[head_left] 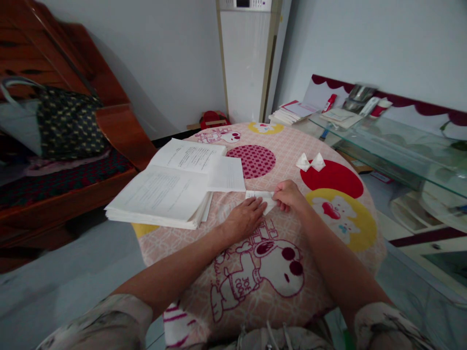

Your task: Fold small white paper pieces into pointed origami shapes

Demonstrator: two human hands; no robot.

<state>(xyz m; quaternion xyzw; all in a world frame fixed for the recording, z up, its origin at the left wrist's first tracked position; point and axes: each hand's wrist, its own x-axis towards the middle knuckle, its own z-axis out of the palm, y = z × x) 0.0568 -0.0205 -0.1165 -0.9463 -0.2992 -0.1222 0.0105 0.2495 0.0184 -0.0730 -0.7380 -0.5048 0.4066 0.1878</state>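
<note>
White folded paper [269,205], likely light and creasable, is lying under the flat left hand [243,219], the right hand [288,195] pinching its graspable edge.

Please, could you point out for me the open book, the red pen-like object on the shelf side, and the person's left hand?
Book [158,192]: head view, its left page.
Red object [329,103]: head view, its middle.
Left hand [243,219]: head view, back of the hand.

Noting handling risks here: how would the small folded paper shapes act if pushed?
The folded paper shapes look light, so a nudge would probably slide them over the tablecloth. Their creased peaks suggest slight stiffness, but a pinch could crush them.
</note>
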